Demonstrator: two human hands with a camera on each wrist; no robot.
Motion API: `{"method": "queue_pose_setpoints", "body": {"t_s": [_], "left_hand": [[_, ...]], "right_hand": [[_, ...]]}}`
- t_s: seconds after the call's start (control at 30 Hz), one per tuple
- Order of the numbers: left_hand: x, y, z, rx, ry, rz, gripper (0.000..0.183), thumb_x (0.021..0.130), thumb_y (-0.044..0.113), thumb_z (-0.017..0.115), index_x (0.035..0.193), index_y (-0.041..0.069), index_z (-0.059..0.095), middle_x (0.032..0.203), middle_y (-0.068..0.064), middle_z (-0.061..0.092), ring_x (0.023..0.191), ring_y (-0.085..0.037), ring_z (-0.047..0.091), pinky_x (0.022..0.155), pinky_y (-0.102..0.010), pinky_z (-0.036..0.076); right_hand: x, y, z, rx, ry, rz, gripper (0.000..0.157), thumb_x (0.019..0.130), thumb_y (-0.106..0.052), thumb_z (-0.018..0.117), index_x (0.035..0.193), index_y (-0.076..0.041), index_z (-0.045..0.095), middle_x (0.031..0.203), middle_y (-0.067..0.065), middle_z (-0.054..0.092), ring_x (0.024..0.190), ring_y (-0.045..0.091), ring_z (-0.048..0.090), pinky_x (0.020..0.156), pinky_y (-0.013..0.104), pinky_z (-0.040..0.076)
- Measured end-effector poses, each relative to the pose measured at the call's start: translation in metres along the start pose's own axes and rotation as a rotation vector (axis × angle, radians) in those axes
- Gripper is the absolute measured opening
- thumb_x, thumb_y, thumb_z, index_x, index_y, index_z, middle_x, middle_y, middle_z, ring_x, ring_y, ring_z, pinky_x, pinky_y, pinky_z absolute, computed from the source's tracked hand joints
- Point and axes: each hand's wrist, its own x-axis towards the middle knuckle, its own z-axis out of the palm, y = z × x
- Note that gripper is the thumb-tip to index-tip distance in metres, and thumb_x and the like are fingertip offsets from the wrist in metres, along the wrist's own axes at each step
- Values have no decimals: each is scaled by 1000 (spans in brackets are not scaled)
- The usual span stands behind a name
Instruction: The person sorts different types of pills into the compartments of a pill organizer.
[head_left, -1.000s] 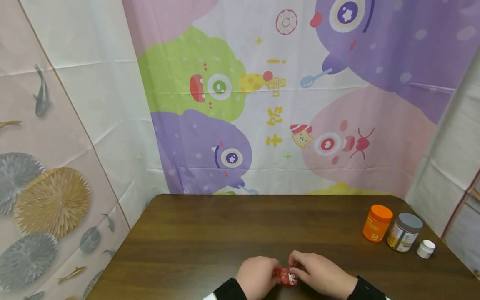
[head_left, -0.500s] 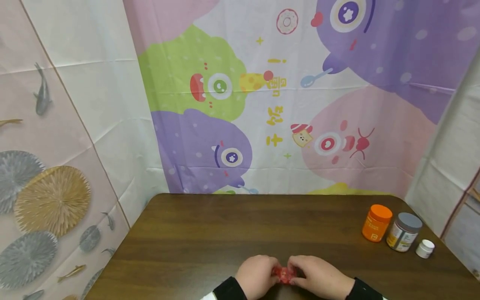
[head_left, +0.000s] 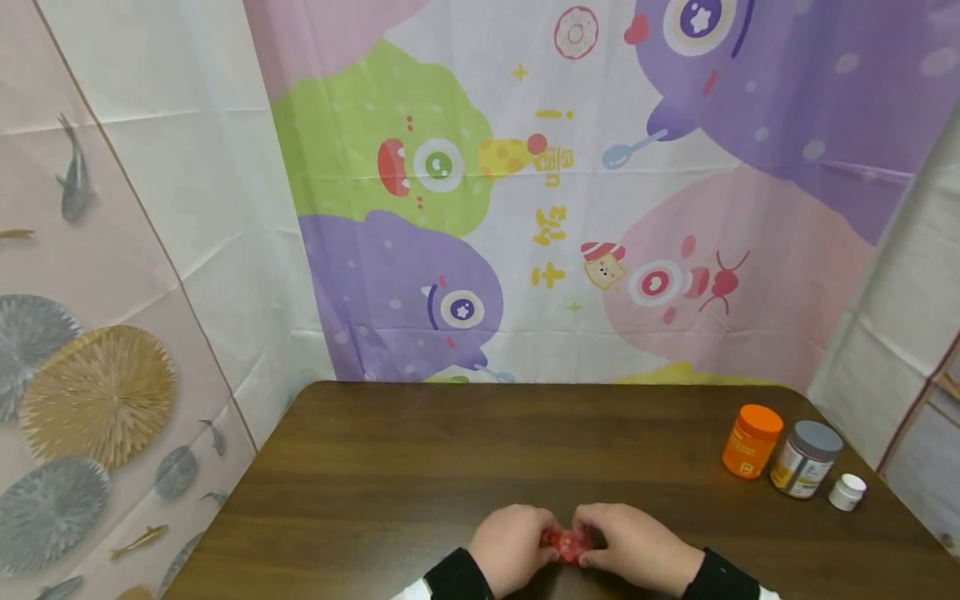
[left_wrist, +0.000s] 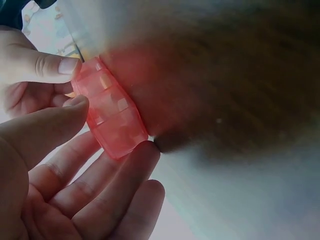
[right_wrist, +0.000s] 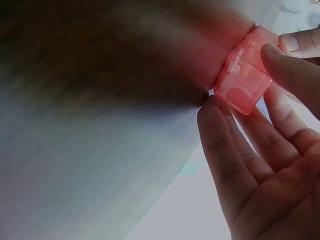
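A small red see-through pill box (head_left: 569,546) with several compartments is held between both hands low in the head view. Small pale and orange shapes show through its plastic in the left wrist view. My left hand (head_left: 513,548) grips its left end, thumb on top and fingertips along the lower edge. From the other side my right hand (head_left: 637,546) pinches the right end; in the right wrist view its thumb presses on the box's lid (right_wrist: 250,70) and its fingers lie along the bottom edge. The box sits close over the table.
On the brown table (head_left: 420,450), an orange jar (head_left: 752,442), a grey-lidded jar (head_left: 806,460) and a small white bottle (head_left: 847,492) stand at the right. A cartoon-printed cloth (head_left: 555,192) hangs behind the table's back edge.
A second ago white contents showed at the box's right end; now they are covered, with the right thumb and fingers closed in there. The left hand keeps its grip. The view has tilted slightly.
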Motion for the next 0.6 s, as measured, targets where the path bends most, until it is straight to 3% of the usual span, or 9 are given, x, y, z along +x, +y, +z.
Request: {"method": "queue_pose_setpoints", "body": {"t_s": [0.3, 0.6], "left_hand": [[-2, 2, -3, -13, -15, -9, 15, 81, 27, 78, 91, 20, 70, 72, 10, 61, 63, -1, 50, 58, -23, 46], [-5, 1, -7, -47, -52, -38, 29, 85, 37, 73, 110, 22, 69, 99, 6, 68, 78, -1, 57, 64, -27, 51]], "right_hand": [[-1, -1, 0, -28, -17, 4, 21, 84, -26, 75, 100, -25, 62, 85, -14, 58, 73, 2, 52, 63, 25, 48], [-7, -5, 0, -59, -14, 21, 57, 86, -42, 71, 132, -13, 52, 119, 0, 61, 97, 5, 55, 80, 37, 53]]}}
